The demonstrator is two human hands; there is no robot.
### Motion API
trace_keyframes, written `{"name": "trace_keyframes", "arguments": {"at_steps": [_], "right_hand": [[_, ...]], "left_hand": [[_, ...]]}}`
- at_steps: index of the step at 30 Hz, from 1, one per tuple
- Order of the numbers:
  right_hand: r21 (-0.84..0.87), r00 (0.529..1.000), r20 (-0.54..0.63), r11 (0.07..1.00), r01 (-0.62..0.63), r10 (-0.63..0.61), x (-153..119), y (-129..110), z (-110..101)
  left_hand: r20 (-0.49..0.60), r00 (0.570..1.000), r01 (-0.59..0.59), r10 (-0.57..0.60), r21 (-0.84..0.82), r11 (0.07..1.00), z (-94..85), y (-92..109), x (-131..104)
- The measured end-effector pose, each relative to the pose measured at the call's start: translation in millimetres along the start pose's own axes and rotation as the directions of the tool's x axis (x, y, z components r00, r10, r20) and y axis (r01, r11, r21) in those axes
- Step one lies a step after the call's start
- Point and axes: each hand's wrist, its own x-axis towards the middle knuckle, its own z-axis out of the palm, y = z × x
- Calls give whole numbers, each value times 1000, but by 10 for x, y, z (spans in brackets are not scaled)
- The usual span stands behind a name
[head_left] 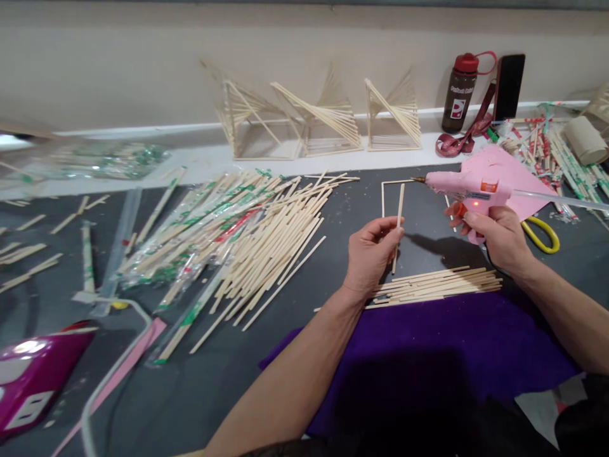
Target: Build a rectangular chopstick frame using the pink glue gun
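Observation:
My left hand [373, 251] pinches a wooden stick [398, 228], probably a chopstick, held nearly upright. In my right hand [499, 235] is a pink hot glue gun [469, 188] with a small red light on its side and a clear glue stick [566, 200] at its back. Its nozzle points left, at the end of a thin stick [397, 183] that forms a corner with another stick [383, 200] on the dark table. Just below both hands lies a loose row of bare sticks [438, 284].
A large heap of chopsticks [276, 254], some in wrappers, spreads to the left. Twisted stick structures [328, 124] stand along the wall near a bottle [460, 92] and a phone [509, 87]. Yellow-handled scissors [542, 235] lie right, purple cloth [428, 355] in front, a magenta device [42, 381] lower left.

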Motion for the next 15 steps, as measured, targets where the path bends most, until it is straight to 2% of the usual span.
{"name": "trace_keyframes", "arguments": {"at_steps": [7, 11, 15], "right_hand": [[-4, 999, 36, 1000, -22, 22, -11, -81, 16], [-22, 996, 89, 1000, -4, 5, -21, -42, -9], [-15, 997, 79, 1000, 11, -10, -43, 11, -16]], "left_hand": [[8, 1000, 0, 0, 0, 1000, 6, -14, 5], [10, 1000, -3, 3, 1, 1000, -1, -24, 13], [9, 1000, -7, 7, 8, 1000, -5, -25, 17]]}}
